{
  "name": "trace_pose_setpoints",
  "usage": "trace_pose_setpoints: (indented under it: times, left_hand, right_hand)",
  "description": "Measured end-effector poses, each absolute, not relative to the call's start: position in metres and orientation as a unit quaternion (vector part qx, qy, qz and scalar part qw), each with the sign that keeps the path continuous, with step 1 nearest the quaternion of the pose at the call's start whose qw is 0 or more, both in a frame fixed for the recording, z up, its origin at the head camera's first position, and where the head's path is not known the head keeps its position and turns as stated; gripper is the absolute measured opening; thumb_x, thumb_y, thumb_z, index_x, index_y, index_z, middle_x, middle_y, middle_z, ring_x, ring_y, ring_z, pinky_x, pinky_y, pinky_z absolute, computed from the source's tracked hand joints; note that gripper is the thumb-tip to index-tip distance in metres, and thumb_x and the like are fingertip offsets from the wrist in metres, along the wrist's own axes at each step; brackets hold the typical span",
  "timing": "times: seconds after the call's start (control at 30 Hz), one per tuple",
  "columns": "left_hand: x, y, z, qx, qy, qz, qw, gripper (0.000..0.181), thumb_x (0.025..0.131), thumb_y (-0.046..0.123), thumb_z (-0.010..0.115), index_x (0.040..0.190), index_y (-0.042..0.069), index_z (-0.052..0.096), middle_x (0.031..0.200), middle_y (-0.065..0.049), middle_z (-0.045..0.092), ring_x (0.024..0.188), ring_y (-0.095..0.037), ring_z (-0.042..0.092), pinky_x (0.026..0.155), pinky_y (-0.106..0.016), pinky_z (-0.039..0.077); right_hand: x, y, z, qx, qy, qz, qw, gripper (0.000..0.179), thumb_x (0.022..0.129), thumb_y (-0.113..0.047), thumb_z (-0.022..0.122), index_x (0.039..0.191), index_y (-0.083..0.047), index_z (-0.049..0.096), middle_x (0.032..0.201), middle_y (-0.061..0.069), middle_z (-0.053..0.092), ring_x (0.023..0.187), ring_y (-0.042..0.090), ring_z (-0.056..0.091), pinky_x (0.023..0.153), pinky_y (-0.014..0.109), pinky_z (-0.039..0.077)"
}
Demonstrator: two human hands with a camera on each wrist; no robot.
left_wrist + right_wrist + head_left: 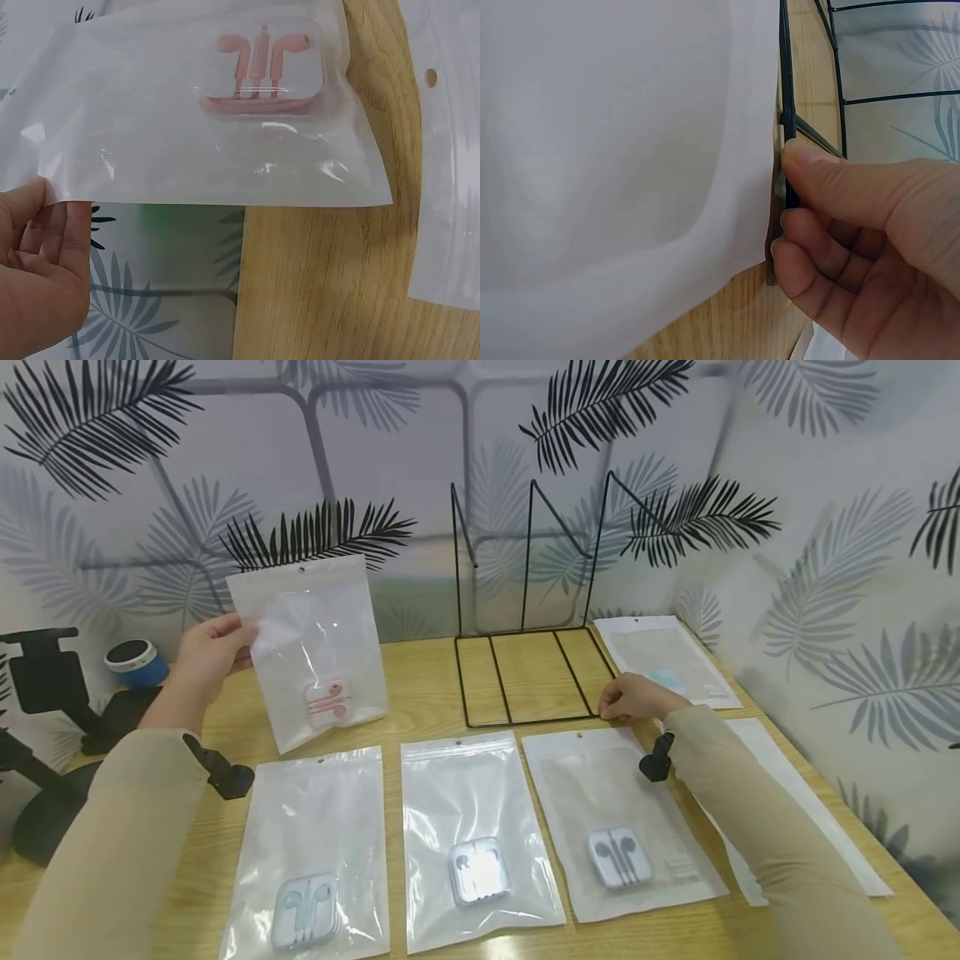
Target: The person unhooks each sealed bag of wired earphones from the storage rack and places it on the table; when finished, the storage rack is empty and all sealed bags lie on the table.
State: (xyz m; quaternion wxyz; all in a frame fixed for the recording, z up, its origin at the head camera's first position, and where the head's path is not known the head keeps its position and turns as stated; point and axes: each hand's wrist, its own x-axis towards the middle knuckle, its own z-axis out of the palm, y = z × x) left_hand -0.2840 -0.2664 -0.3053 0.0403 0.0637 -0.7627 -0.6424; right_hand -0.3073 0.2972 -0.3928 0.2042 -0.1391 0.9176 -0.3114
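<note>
My left hand (pixel 212 652) pinches the left edge of a white zip bag (pixel 311 643), held upright above the table. Through its clear front shows a small case with pink earphones (pixel 261 67). At the front rim of a black wire rack (pixel 525 722), my right hand (pixel 636 697) grips the wire between thumb and fingers, as the right wrist view shows (pixel 855 232). The rack stands on the table with upright dividers at the back. Just below my right hand lies a bag (pixel 555 768) with boxed white earphones (pixel 620 857).
Two more earphone bags lie in front, a left one (pixel 300 818) and a middle one (pixel 465 802). To the right are a bag with a pale blue item (pixel 637 647) and a white bag (pixel 817 810). A blue cylinder (pixel 142 667) and black stands (pixel 52 672) are at left.
</note>
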Motion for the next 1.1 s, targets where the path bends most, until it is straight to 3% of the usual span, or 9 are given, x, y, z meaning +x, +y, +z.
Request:
trace_pose_setpoints:
  times: [0.2,0.37,0.57,0.9,1.0,1.1]
  left_hand:
    - [-0.299,-0.265,-0.312,0.083,-0.819,-0.566,0.055,0.049,0.095,0.022,0.05,0.137,-0.002,0.04,0.106,0.0,0.051,0.076,0.002,0.052,0.071,-0.014,0.049]
    - [-0.308,-0.261,-0.318,0.092,-0.824,-0.555,0.065,0.045,0.096,0.018,0.048,0.135,-0.004,0.042,0.105,-0.005,0.051,0.074,-0.002,0.05,0.067,-0.013,0.048]
    - [-0.31,-0.254,-0.327,0.098,-0.833,-0.538,0.083,0.045,0.096,0.014,0.045,0.137,-0.004,0.04,0.127,-0.02,0.046,0.071,-0.003,0.048,0.063,-0.014,0.048]
    - [-0.31,-0.242,-0.338,0.093,-0.847,-0.518,0.071,0.043,0.097,0.012,0.04,0.137,-0.003,0.038,0.136,-0.022,0.04,0.056,-0.001,0.055,0.065,-0.017,0.051]
    - [-0.31,-0.239,-0.342,0.065,-0.867,-0.491,0.061,0.044,0.098,0.013,0.039,0.138,-0.004,0.034,0.136,-0.024,0.039,0.079,-0.015,0.062,0.079,-0.028,0.051]
    - [-0.311,-0.236,-0.347,0.032,-0.881,-0.469,0.051,0.045,0.097,0.01,0.037,0.139,-0.005,0.032,0.134,-0.028,0.04,0.105,-0.032,0.052,0.092,-0.042,0.043]
  right_hand:
    - [-0.307,0.298,-0.392,-0.138,0.917,-0.312,0.207,0.007,0.089,-0.001,0.058,0.086,0.002,0.063,0.065,0.004,0.052,0.056,0.015,0.045,0.054,0.028,0.041]
    - [-0.308,0.298,-0.393,-0.134,0.919,-0.31,0.205,0.007,0.088,-0.001,0.058,0.086,0.002,0.064,0.065,0.004,0.052,0.056,0.015,0.045,0.054,0.027,0.042]
    - [-0.308,0.297,-0.394,-0.138,0.918,-0.311,0.206,0.007,0.089,-0.001,0.058,0.086,0.002,0.064,0.065,0.004,0.052,0.056,0.015,0.045,0.054,0.027,0.041]
    - [-0.307,0.297,-0.393,-0.143,0.919,-0.306,0.202,0.007,0.089,-0.001,0.058,0.087,0.002,0.064,0.064,0.004,0.051,0.055,0.016,0.044,0.053,0.028,0.039]
    - [-0.308,0.298,-0.393,-0.143,0.919,-0.307,0.203,0.007,0.089,-0.001,0.058,0.086,0.002,0.064,0.063,0.004,0.051,0.055,0.016,0.044,0.053,0.028,0.039]
    - [-0.308,0.298,-0.394,-0.14,0.918,-0.31,0.204,0.007,0.088,-0.001,0.059,0.086,0.002,0.064,0.063,0.004,0.051,0.055,0.015,0.044,0.052,0.027,0.039]
